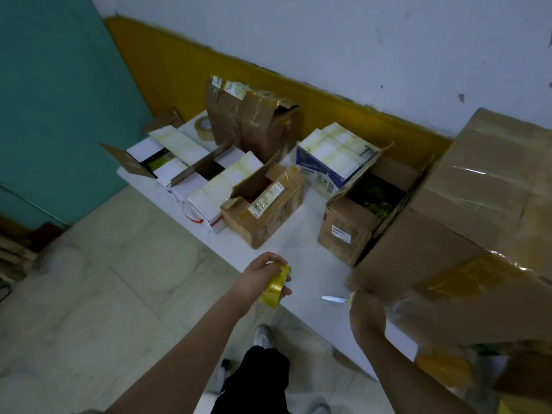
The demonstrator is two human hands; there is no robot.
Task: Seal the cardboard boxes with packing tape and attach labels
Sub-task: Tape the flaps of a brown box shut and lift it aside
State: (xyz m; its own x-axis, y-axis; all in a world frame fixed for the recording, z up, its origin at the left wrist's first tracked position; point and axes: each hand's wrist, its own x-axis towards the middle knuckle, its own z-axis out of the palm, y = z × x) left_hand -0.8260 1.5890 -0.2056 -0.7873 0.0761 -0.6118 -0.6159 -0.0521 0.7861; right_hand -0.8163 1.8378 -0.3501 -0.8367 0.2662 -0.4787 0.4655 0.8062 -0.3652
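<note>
My left hand (260, 274) grips a yellow roll of packing tape (276, 286) above the front edge of the white table (301, 249). My right hand (363, 306) holds a small knife (334, 299) with a yellow handle, its blade pointing left, beside the corner of a large cardboard box (466, 234) at the right. That box has shiny tape across its top and near side. A small open brown box (263, 207) with a barcode label sits in the middle of the table.
An open brown box (349, 231) stands beside the large one. Behind are a blue-and-white carton (328, 171), white cartons with open flaps (194, 171), a tall taped box (251, 124) and a clear tape roll (204, 127). Tiled floor lies to the left.
</note>
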